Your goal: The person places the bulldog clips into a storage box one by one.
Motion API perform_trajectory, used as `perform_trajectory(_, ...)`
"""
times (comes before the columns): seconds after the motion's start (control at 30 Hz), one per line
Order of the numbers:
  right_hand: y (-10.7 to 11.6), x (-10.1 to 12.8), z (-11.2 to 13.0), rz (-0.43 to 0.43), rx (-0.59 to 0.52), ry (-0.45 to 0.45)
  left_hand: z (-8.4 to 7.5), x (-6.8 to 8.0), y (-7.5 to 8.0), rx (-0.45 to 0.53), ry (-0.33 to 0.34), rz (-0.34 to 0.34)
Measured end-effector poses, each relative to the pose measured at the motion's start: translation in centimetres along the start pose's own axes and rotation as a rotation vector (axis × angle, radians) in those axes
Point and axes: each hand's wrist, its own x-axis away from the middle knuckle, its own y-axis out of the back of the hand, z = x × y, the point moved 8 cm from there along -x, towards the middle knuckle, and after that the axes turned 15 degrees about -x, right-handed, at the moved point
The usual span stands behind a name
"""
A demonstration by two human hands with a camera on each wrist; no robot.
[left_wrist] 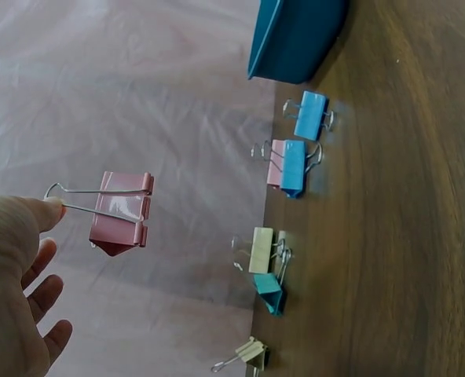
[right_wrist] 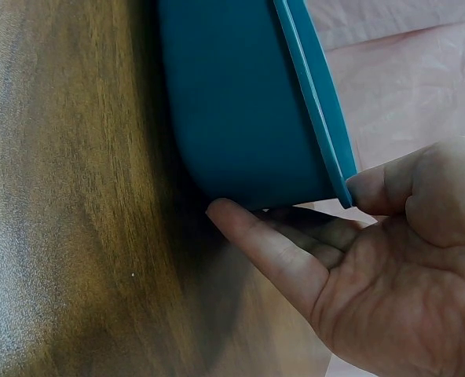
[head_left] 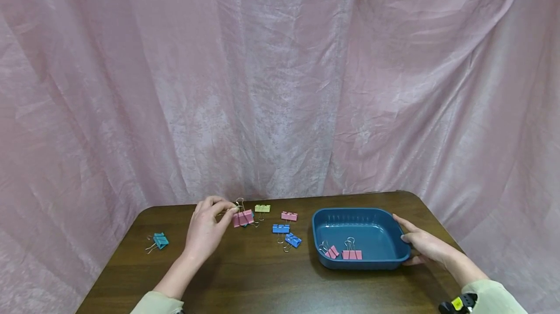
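My left hand pinches a wire handle of a pink binder clip between thumb and finger. In the left wrist view this pink clip hangs in the air by that handle, its other fingers spread loosely below. A teal clip behind it is mostly hidden in the head view. My right hand holds the right side of a blue tray. The right wrist view shows its thumb at the tray rim and the fingers against the outer wall. Two pink binder clips lie inside the tray, near its front left.
Between left hand and tray lie a yellow clip, a pink clip and two blue clips. A teal clip sits alone at the left of the wooden table. A pink curtain hangs behind.
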Motion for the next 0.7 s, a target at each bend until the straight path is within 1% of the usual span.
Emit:
perform_trajectory(0.33, -0.2, 0.2, 0.1, 0.008, -0.007, 0.009, -1.4, -0.2, -0.8, 0.019, -0.024, 0.003)
perform_trajectory(0.7, -0.4, 0.3, 0.1, 0.029, -0.026, 0.010, -2.8, -0.6, -1.8, 0.042, 0.002, 0.038)
